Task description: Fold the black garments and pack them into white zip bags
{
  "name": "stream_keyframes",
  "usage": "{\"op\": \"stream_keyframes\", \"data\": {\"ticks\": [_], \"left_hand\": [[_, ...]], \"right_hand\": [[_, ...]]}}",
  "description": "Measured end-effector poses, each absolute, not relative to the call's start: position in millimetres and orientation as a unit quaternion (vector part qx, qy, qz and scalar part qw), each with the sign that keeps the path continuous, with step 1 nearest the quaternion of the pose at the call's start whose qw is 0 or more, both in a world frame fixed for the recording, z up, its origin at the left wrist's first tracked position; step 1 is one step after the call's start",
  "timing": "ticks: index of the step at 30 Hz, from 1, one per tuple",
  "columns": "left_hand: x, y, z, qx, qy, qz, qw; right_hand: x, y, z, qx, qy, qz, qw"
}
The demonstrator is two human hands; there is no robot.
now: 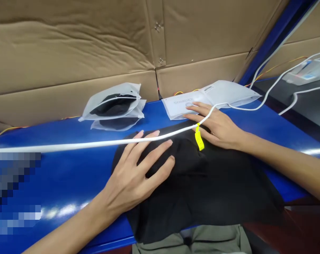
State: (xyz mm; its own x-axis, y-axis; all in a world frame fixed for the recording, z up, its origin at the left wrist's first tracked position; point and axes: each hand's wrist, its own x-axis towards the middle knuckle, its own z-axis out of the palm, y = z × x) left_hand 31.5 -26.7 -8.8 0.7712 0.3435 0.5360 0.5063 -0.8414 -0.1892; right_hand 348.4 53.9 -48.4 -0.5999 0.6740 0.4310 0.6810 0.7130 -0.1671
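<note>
A black piece of cloth, perhaps a garment (218, 190), lies spread over the front of the blue table and hangs past its edge. My left hand (138, 169) rests on its left part with fingers spread. Toward the upper right of the cloth, my right hand (215, 123) lies flat with fingers stretched out, its fingertips by a white printed plastic bag (176, 107). Across the view, in front of both hands, runs a white cable (101, 143) with a yellow tag (199, 139) hanging from it.
Frosted bags with black contents (114, 102) lie at the back left of the blue table (70, 176). Another white bag (229, 91) is at the back right. Brown cardboard panels (96, 42) stand behind. A clear plastic container (308, 72) sits far right. The lower left is pixelated.
</note>
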Motion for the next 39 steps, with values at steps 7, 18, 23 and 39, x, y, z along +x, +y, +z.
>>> {"op": "stream_keyframes", "data": {"ticks": [7, 18, 23, 39], "left_hand": [[29, -24, -9, -0.928, -0.197, -0.238, 0.207], [27, -25, -7, -0.937, -0.158, -0.256, 0.18], [28, -26, -4, -0.94, -0.174, -0.238, 0.172], [20, -18, -8, -0.939, -0.2, -0.208, 0.187]], "right_hand": [[358, 73, -64, -0.492, -0.857, -0.032, 0.149], [365, 80, -57, -0.561, -0.807, -0.083, 0.165], [365, 80, -63, -0.561, -0.809, -0.076, 0.157], [358, 77, -56, -0.607, -0.729, -0.057, 0.312]]}}
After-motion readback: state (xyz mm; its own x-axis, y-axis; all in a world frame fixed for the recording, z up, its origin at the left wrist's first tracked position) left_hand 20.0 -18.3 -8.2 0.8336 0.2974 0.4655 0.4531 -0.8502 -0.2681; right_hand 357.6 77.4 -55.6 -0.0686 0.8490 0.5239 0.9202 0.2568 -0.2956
